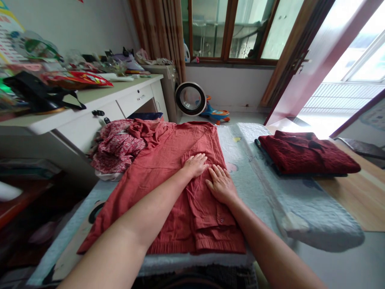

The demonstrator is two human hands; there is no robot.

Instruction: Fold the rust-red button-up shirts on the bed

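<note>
A rust-red shirt (162,176) lies spread on a table covered with a pale blue cloth, its right side folded inward with a sleeve laid along it. My left hand (196,165) rests flat on the folded part, fingers stretched out. Just to its right, my right hand (221,184) presses flat near the folded edge, fingers spread. Neither hand grasps the fabric. The buttoned cuff (219,220) of the sleeve lies near the hem. My left forearm covers part of the shirt's lower left.
A crumpled pink patterned garment (118,146) lies at the table's far left. Folded dark red clothing (306,153) is stacked on the right. A white desk (132,90) with clutter borders the left side. Beyond stand a round fan-like object (190,99) and a blue ride-on toy (215,113).
</note>
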